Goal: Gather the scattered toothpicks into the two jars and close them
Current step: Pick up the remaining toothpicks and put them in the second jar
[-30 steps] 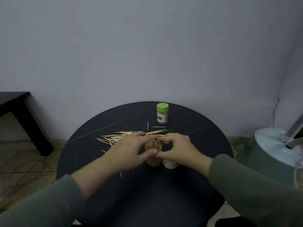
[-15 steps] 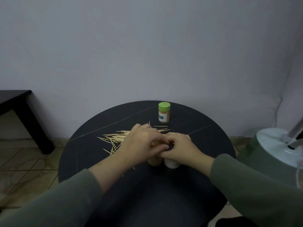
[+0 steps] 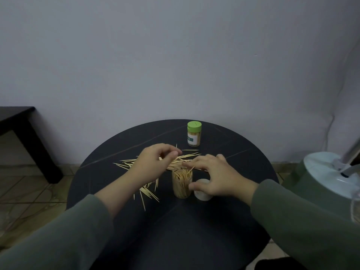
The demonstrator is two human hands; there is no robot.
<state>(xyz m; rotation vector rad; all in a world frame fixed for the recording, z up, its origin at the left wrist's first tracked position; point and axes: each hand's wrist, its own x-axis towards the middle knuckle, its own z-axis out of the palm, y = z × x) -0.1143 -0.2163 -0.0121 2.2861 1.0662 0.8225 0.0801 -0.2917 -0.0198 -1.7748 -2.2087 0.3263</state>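
Half a second ago both your hands were bunched together right over the open jar (image 3: 182,183), hiding its mouth. Now they've split apart and you can see the jar standing upright, packed with toothpicks, a few leaning out over the rim.

Your left hand (image 3: 153,164) has moved left and a bit farther, over the scattered toothpicks (image 3: 181,159) on the round black bench (image 3: 243,172). Its fingers are curled down with thumb and fingertips close together; I can't tell whether it has actually pinched any. Your right hand (image 3: 216,176) sits just right of the jar, fingers loosely spread and reaching toward the far pile, thumb resting at the jar's side by the white lid (image 3: 202,192), which lies on the bench touching or just beside the jar. It doesn't seem to be holding anything.

More loose toothpicks (image 3: 148,193) lie near the left of the jar, under your left wrist. The second jar (image 3: 194,136), green cap on, stands upright at the far side, well apart from your hands. Both sleeves are dark green.
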